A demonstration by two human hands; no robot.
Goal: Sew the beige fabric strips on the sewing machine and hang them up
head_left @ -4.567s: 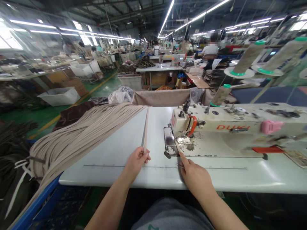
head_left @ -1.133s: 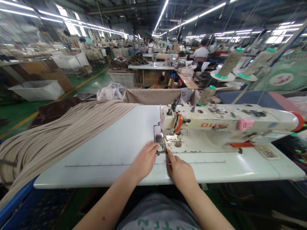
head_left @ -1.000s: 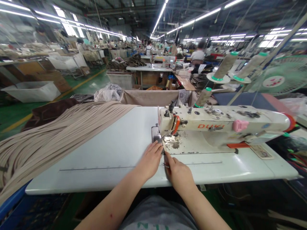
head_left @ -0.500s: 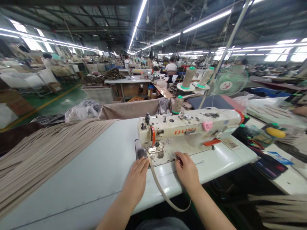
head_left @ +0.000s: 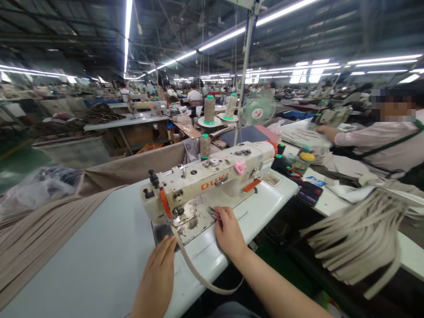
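Observation:
A cream sewing machine [head_left: 212, 183] stands on the white table [head_left: 99, 260]. A beige strap [head_left: 195, 271] runs from under its needle area, off the table's front edge and loops back toward my lap. My left hand [head_left: 158, 278] lies flat on the table, fingers stretched toward the strap just before the needle plate. My right hand [head_left: 229, 232] rests on the machine bed, fingers closed on small metal snips [head_left: 213, 213].
A thick layer of beige straps [head_left: 36, 234] covers the table's left side. Another bundle of straps [head_left: 357, 238] hangs at the right. A person in a light shirt [head_left: 384, 141] works at the neighbouring table. Thread cones [head_left: 209, 109] and a fan [head_left: 258, 108] stand behind the machine.
My view has swung right. The strap has gone from my left hand on the table to under the needle, its tail hanging off the front edge. My right hand has shifted right onto the machine bed.

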